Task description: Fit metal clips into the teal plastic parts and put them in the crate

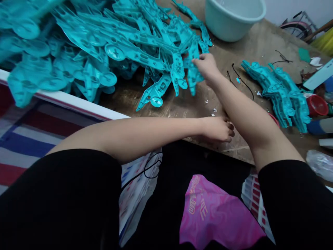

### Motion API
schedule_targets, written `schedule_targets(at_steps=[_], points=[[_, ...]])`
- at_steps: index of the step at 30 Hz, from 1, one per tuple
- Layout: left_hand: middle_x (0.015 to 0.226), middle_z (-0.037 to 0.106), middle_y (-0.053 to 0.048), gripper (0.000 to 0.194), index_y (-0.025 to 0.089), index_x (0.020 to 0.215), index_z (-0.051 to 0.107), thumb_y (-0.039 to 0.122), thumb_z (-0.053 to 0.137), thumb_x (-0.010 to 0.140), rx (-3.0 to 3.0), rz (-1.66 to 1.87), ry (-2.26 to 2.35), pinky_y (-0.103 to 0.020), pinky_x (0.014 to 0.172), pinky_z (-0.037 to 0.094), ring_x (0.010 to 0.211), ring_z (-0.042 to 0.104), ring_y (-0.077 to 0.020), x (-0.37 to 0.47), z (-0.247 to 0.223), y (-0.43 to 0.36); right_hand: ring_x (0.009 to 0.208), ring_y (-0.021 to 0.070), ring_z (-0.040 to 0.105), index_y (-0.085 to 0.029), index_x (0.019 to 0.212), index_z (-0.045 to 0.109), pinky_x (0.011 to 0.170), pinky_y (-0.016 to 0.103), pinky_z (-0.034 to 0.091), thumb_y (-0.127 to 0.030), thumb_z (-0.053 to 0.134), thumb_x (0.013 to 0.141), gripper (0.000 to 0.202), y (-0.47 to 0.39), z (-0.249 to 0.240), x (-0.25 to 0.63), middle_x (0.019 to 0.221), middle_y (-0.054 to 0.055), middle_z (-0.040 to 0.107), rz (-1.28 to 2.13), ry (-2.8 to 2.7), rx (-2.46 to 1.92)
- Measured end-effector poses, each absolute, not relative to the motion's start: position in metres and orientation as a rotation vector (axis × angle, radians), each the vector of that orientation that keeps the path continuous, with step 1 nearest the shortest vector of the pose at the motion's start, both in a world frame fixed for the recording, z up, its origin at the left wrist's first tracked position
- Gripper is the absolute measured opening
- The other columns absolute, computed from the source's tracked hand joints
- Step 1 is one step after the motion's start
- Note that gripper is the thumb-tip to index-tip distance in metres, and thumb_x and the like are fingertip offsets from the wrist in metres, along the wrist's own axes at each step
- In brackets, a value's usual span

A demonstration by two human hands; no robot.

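Observation:
My right hand [206, 66] reaches to the right edge of a large heap of teal plastic parts [145, 38], its thumb and fingers pinched on one teal part [193, 67]. Below it, my left hand [217, 129] rests low over the wooden table near the front edge, fingers curled inward; whatever they may hold is hidden. Small metal pieces [214, 110] lie on the table just above my left hand. A single teal part with a round disc [156, 101] lies at the heap's lower edge.
A pale basin [229, 21] stands behind my right hand. Stacked teal parts [275, 90] lie at the right, beside a red round container [317, 105]. Black cords [243, 81] lie between. The table [122, 104] has a white-edged container or board along its left front.

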State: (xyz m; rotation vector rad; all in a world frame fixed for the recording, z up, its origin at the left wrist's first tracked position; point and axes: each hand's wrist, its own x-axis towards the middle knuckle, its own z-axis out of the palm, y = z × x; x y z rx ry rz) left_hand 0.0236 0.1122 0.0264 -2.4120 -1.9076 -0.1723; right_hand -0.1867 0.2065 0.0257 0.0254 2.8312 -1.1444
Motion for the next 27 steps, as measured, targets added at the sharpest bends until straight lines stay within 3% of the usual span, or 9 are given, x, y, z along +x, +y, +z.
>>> schedule_targets(at_steps=[5, 8, 11, 13, 16, 19, 21, 24, 27], points=[[0.162, 0.092, -0.006, 0.024, 0.034, 0.136, 0.094, 0.028, 0.073, 0.126, -2.434, -0.12, -1.861, -0.046, 0.112, 0.064, 0.16, 0.08, -0.0285, 0.023, 0.035, 0.111, 0.164, 0.0432, 0.062, -0.03, 0.165, 0.069, 0.148, 0.068, 0.053, -0.074, 0.046, 0.136, 0.057, 0.307, 0.097, -0.147, 0.174, 0.015, 0.076, -0.457, 3.344, 0.021], [0.166, 0.092, -0.004, 0.028, 0.033, 0.137, 0.095, 0.026, 0.069, 0.13, -2.358, -0.133, -1.8, -0.045, 0.128, 0.064, 0.167, 0.078, -0.0257, 0.026, 0.038, 0.11, 0.156, 0.0375, 0.071, -0.02, 0.163, 0.074, 0.141, 0.057, 0.06, -0.071, 0.049, 0.137, 0.062, 0.364, 0.117, -0.083, 0.17, 0.019, 0.079, -0.527, 3.377, 0.152], [0.185, 0.081, -0.006, 0.042, 0.031, 0.155, 0.093, 0.019, 0.061, 0.132, -2.12, -0.266, -1.741, -0.054, 0.149, 0.058, 0.18, 0.071, -0.029, 0.028, 0.043, 0.103, 0.135, 0.0405, 0.083, -0.022, 0.156, 0.078, 0.111, 0.055, 0.073, -0.089, 0.06, 0.125, 0.076, 0.417, 0.124, 0.003, 0.151, 0.018, 0.087, -0.934, 3.111, 0.15], [0.203, 0.062, -0.01, 0.057, 0.03, 0.181, 0.078, 0.014, 0.062, 0.129, -1.945, -0.293, -1.786, -0.067, 0.155, 0.053, 0.191, 0.059, -0.0374, 0.03, 0.047, 0.098, 0.119, 0.0404, 0.087, -0.028, 0.148, 0.082, 0.097, 0.052, 0.075, -0.098, 0.087, 0.104, 0.082, 0.446, 0.126, 0.063, 0.14, 0.015, 0.09, -1.179, 2.732, 0.194], [0.211, 0.047, -0.019, 0.081, 0.034, 0.201, 0.056, 0.014, 0.068, 0.124, -1.825, -0.226, -2.053, -0.081, 0.145, 0.061, 0.19, 0.058, -0.0517, 0.034, 0.049, 0.094, 0.106, 0.0367, 0.088, -0.028, 0.135, 0.088, 0.091, 0.047, 0.074, -0.097, 0.101, 0.092, 0.083, 0.473, 0.123, 0.132, 0.128, 0.012, 0.092, -1.191, 2.281, 0.205], [0.204, 0.057, -0.023, 0.087, 0.04, 0.205, 0.05, 0.014, 0.063, 0.123, -1.926, -0.049, -2.44, -0.06, 0.111, 0.08, 0.155, 0.087, -0.0473, 0.038, 0.044, 0.097, 0.114, 0.0363, 0.089, -0.024, 0.136, 0.093, 0.101, 0.047, 0.073, -0.089, 0.084, 0.11, 0.071, 0.48, 0.115, 0.147, 0.132, 0.012, 0.093, -0.871, 2.287, -0.002], [0.199, 0.063, -0.021, 0.089, 0.043, 0.205, 0.048, 0.01, 0.053, 0.123, -2.017, 0.095, -2.574, -0.045, 0.095, 0.079, 0.141, 0.093, -0.0402, 0.039, 0.04, 0.1, 0.123, 0.0378, 0.089, -0.023, 0.139, 0.096, 0.114, 0.05, 0.071, -0.067, 0.073, 0.12, 0.053, 0.483, 0.109, 0.129, 0.139, 0.013, 0.093, -0.476, 2.534, -0.034], [0.191, 0.069, -0.02, 0.084, 0.041, 0.206, 0.047, 0.014, 0.047, 0.126, -2.034, 0.251, -2.631, -0.041, 0.096, 0.076, 0.153, 0.087, -0.0402, 0.038, 0.033, 0.1, 0.133, 0.0438, 0.087, -0.019, 0.145, 0.099, 0.119, 0.053, 0.068, -0.038, 0.076, 0.117, 0.041, 0.492, 0.092, 0.09, 0.14, 0.022, 0.091, 0.14, 2.731, 0.264], [0.19, 0.069, -0.023, 0.081, 0.033, 0.207, 0.044, 0.031, 0.061, 0.128, -2.036, 0.349, -2.669, -0.046, 0.103, 0.076, 0.163, 0.079, -0.045, 0.034, 0.029, 0.094, 0.13, 0.0463, 0.087, -0.015, 0.135, 0.101, 0.112, 0.051, 0.07, -0.033, 0.091, 0.107, 0.035, 0.496, 0.063, 0.066, 0.127, 0.027, 0.089, 0.228, 2.646, 0.372]])
